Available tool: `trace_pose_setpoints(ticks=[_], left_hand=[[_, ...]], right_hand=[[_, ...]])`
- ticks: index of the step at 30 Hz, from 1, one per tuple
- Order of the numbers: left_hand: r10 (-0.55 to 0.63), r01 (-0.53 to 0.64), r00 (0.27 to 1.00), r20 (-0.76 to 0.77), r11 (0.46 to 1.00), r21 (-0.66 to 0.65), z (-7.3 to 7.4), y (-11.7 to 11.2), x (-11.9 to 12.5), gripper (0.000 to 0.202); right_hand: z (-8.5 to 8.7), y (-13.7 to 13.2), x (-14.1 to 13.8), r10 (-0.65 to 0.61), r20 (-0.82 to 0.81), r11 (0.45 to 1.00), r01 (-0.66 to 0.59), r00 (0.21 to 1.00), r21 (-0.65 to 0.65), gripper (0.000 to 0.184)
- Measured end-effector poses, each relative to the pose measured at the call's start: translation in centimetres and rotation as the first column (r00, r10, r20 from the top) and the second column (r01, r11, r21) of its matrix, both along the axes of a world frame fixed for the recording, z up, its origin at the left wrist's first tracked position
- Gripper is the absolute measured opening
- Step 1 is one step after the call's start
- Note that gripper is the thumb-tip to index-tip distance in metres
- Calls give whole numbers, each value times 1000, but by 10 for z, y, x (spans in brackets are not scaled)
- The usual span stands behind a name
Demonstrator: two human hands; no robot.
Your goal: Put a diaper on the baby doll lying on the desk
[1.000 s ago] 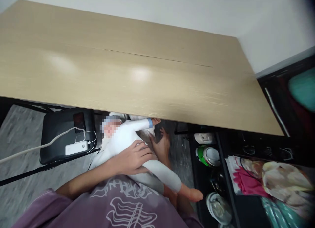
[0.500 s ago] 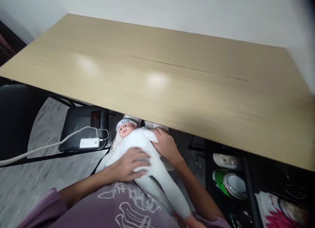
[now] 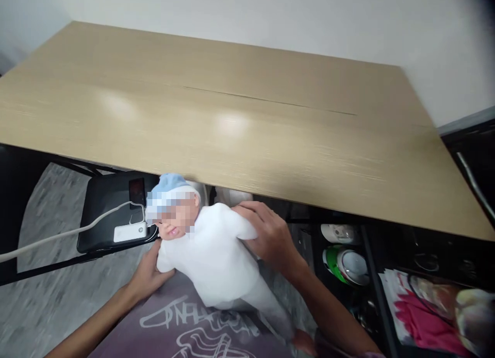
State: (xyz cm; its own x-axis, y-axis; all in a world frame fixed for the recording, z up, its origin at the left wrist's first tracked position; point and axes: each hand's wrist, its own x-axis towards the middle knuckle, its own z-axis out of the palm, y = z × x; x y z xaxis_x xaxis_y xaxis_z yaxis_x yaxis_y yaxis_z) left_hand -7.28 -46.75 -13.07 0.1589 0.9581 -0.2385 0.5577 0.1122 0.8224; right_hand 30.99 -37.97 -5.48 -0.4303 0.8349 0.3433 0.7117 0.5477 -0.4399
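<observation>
A baby doll (image 3: 216, 255) with a white cloth body and a blue and white cap (image 3: 172, 185) lies slanted in front of my torso, just below the table's near edge. Its head points to the upper left and its legs run down to the lower right. My left hand (image 3: 151, 270) is closed round the doll's arm at the left. On the other side, my right hand (image 3: 268, 231) grips its other arm near the shoulder. Some of my fingers are hidden behind the doll.
A wooden table (image 3: 232, 115) stretches across the view against a wall. On a black chair (image 3: 91, 213) at the left lie a white power bank (image 3: 130, 232) with a cable and a phone (image 3: 136, 191). At the right, dark shelves (image 3: 371, 275) hold a green and white container (image 3: 350, 265) and pink cloth (image 3: 425, 316).
The doll has come up, closer to me, and its head now overlaps the table edge. My left hand has moved from its belly to its arm; my right hand stays at the other arm.
</observation>
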Motion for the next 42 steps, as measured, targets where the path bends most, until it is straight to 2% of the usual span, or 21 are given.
trace_pose_setpoints(ticks=[3, 7, 9, 12, 17, 20, 26, 31, 34, 42], left_hand=[[-109, 116, 991, -77, 989, 87, 35, 34, 5, 48], [-254, 288, 947, -197, 943, 168, 76, 110, 26, 52], [-275, 325, 934, -230, 919, 223, 87, 151, 39, 57], [-284, 360, 918, -275, 889, 283, 94, 207, 57, 63], [-261, 394, 895, -362, 843, 366, 94, 275, 75, 57], [-183, 374, 882, -433, 832, 410, 92, 301, 78, 53], [-48, 328, 862, -505, 812, 482, 77, 345, 78, 67], [6, 349, 838, -546, 764, 543, 61, 390, 84, 66], [43, 333, 841, -539, 744, 580, 54, 421, 88, 69], [53, 297, 873, -486, 733, 612, 48, 511, 103, 75]], right_hand=[[21, -4, 25, -100, 34, 993, 102, 994, -52, 35], [26, 11, 54, -289, 61, 943, 295, 955, -151, 41], [22, 24, 66, -355, 47, 912, 357, 934, -202, 48], [11, 42, 83, -432, -13, 880, 418, 902, -224, 49], [-11, 71, 98, -513, -90, 856, 500, 854, -133, 54], [-20, 91, 99, -525, -118, 851, 522, 843, -58, 59], [-37, 140, 102, -528, -127, 845, 534, 840, 23, 63], [-46, 191, 107, -504, -85, 860, 509, 859, 39, 63], [-51, 225, 110, -518, -71, 850, 522, 853, 67, 64], [-58, 319, 125, -528, -70, 839, 532, 847, 116, 74]])
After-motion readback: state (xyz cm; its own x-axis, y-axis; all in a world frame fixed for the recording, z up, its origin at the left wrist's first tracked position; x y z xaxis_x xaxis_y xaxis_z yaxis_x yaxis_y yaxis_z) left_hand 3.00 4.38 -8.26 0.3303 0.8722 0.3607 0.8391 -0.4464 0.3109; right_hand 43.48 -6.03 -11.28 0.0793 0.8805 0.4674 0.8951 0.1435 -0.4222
